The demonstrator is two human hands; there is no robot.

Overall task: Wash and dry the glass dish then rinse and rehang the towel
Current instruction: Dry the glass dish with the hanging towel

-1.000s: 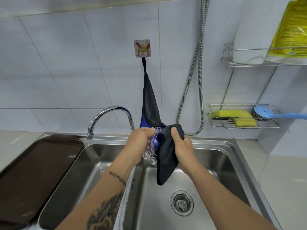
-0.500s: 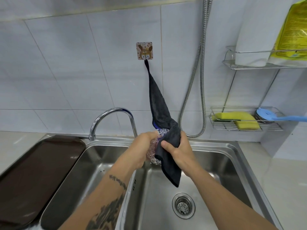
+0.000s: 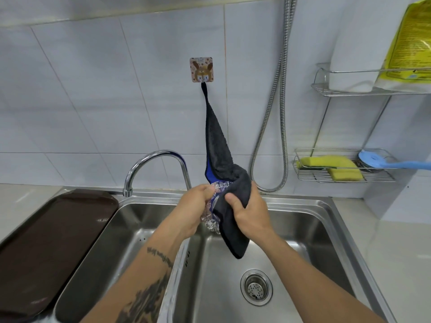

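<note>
A dark grey towel with a blue inner face hangs by its loop from a square wall hook above the sink. My right hand grips the towel's lower part and presses it against a cut-glass dish. My left hand grips the dish from the left, holding it on edge over the divider of the steel double sink. Most of the dish is hidden by the towel and my fingers. The towel's free corner dangles below my right hand.
A curved chrome tap rises behind the left basin. A dark brown tray lies on the left counter. The drain sits in the right basin. A shower hose hangs on the wall. Wire racks on the right hold yellow sponges and a blue brush.
My right hand has closed the towel further round the dish and shifted slightly; the towel now wraps more of the glass. Both hands stay over the sink divider.
</note>
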